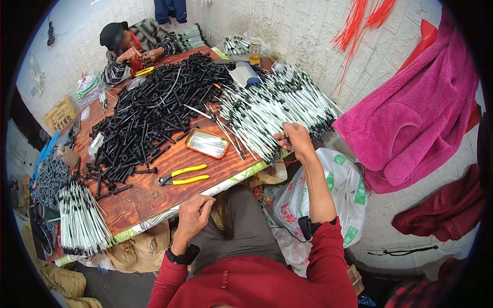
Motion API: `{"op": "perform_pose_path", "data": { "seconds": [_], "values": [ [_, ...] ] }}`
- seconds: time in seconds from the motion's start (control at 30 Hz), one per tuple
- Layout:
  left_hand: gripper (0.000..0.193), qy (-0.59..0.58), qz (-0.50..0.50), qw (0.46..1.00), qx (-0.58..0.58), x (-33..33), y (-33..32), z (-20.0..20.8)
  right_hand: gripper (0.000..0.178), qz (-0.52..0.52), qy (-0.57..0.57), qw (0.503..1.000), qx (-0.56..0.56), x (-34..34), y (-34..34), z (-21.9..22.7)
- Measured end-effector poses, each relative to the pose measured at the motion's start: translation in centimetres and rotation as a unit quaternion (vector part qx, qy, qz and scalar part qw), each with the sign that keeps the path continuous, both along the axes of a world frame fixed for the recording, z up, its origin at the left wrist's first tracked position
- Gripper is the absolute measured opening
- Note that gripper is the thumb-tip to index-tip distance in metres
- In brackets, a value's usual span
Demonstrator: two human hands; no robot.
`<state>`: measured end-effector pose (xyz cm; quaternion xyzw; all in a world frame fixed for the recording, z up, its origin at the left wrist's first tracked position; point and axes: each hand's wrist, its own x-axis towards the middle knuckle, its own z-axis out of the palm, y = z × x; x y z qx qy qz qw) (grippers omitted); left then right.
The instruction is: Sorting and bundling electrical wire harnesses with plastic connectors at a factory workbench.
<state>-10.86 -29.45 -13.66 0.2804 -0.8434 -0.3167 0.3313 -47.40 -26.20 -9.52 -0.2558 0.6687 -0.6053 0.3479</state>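
My right hand (pixel 296 139) reaches to the near edge of a large pile of thin white sticks with black ends (pixel 267 110). Its fingers are pinched at the black tip of a stick there. Curled closed by the table's front edge is my left hand (pixel 195 214); whatever it may hold is hidden. Yellow-handled pliers (pixel 185 175) lie on the table just beyond it. Behind them sits an open rectangular tin (pixel 207 143) of fine pale pins. A big heap of black plastic tube-like parts (pixel 154 105) covers the table's middle.
Across the wooden table (pixel 138 197), a person in a dark cap (pixel 114 36) works with both hands near other yellow-handled pliers (pixel 144 72). More white sticks (pixel 82 218) and grey parts (pixel 51 172) lie at left. A plastic bag (pixel 328 197) and pink towel (pixel 405 108) are at right.
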Motion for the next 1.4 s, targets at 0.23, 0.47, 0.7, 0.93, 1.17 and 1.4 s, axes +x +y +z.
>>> {"op": "perform_pose_path", "data": {
  "seconds": [0.23, 0.47, 0.7, 0.93, 1.17, 1.4],
  "values": [
    [0.017, -0.015, -0.039, 0.995, 0.085, -0.4, -0.2, 0.0, 0.016, 0.027, -0.097, 0.982, -0.157, 3.4, 2.5, -0.7],
    [0.047, 0.237, -0.087, 0.901, 0.352, -6.4, 0.0, 3.7, 0.015, 0.047, 0.314, 0.946, -0.068, 13.8, 7.3, -4.6],
    [0.035, 0.395, -0.158, 0.788, 0.445, -5.9, -3.7, 4.0, 0.020, 0.156, 0.049, 0.983, -0.080, 15.1, 8.8, -4.8],
    [0.031, 0.402, -0.021, 0.814, 0.420, -5.3, -5.6, 3.0, 0.019, 0.120, 0.346, 0.924, -0.113, 17.1, 8.1, -3.8],
    [0.035, 0.351, -0.013, 0.846, 0.400, -4.7, -5.8, 4.9, 0.024, 0.188, -0.073, 0.975, -0.091, 16.4, 8.1, -2.2],
    [0.043, 0.344, -0.043, 0.813, 0.467, -4.4, -5.6, 6.1, 0.028, 0.366, -0.492, 0.785, -0.093, 16.2, 8.5, -4.7]
  ]
}}
